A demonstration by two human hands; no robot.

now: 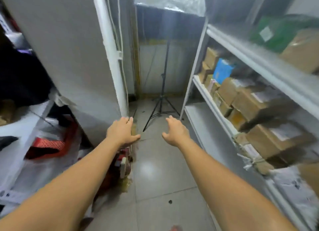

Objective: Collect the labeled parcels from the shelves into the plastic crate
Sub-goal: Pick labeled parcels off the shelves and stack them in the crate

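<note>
Presently both hands are empty, fingers spread: left hand (122,131), right hand (175,131). Brown cardboard labelled parcels (264,103) line the white metal shelf (209,96) rightward of the right fingers, nearer that hand. No crate visible.

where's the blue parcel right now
In the head view, the blue parcel stands on the right-hand shelf's far end, among brown cardboard boxes.

Brown parcels (255,101), white shelves (215,101)
</note>
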